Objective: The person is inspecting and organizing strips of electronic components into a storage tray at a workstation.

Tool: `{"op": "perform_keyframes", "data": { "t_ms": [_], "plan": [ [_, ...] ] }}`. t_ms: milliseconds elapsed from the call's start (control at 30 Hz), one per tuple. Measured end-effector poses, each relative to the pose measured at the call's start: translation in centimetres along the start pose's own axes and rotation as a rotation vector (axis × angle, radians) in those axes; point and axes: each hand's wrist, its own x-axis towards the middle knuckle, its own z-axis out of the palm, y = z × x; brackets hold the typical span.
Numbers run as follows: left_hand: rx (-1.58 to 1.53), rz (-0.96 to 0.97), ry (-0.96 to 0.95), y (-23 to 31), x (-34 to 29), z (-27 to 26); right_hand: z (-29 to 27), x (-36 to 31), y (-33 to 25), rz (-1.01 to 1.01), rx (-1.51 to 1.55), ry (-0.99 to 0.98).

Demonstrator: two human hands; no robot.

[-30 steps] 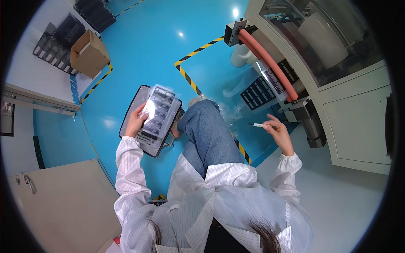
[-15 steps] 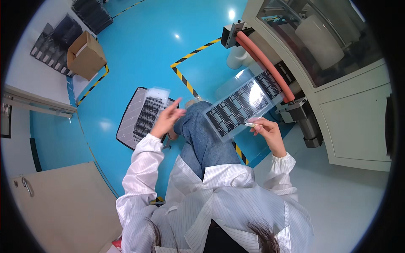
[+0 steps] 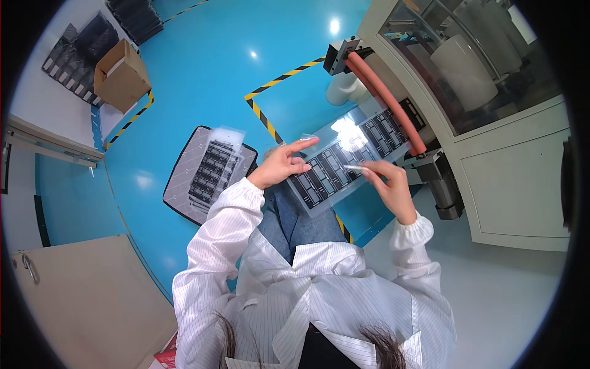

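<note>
A long clear film sheet (image 3: 335, 192) printed with black rectangular panels stretches from the red roller (image 3: 392, 106) of a machine toward my lap. Over its near left end is my left hand (image 3: 283, 165), thumb and index finger spread apart, at the film's edge; whether the fingertips touch the film I cannot tell. My right hand (image 3: 392, 187) pinches a slim pen-like tool (image 3: 354, 167), its tip pointing left above the printed panels. On a grey padded stool (image 3: 184, 178) to the left lies a stack of similar printed sheets (image 3: 214, 169).
The cream machine cabinet (image 3: 516, 178) fills the right, with a dark motor (image 3: 447, 190) beneath the roller. An open cardboard box (image 3: 121, 80) stands far left beside dark stacked goods. Yellow-black tape (image 3: 264, 123) marks the blue floor. A door (image 3: 86, 295) is at lower left.
My left hand has moved right, from beside the stool to the film's left end. The right hand stays over the film with the tool, now turned more level.
</note>
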Motion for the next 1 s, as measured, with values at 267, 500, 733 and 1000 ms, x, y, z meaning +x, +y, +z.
{"op": "perform_keyframes", "data": {
  "t_ms": [267, 500, 733, 1000],
  "plan": [
    [0.005, 0.089, 0.044, 1.0, -2.0, 0.2, 4.5, 5.4, -0.6, -0.613, -0.548, -0.049],
    [0.079, 0.041, 0.098, 1.4, -3.8, -0.1, 0.9, 6.8, 0.2, -0.717, -0.888, 0.048],
    [-0.034, 0.005, 0.118, 1.6, -4.9, -0.7, -5.0, 6.2, 1.7, -0.525, -1.007, 0.315],
    [-0.056, -0.188, 0.088, 3.6, -6.4, -1.0, 2.5, 1.8, 0.0, -0.021, -0.17, 0.132]
  ]
}}
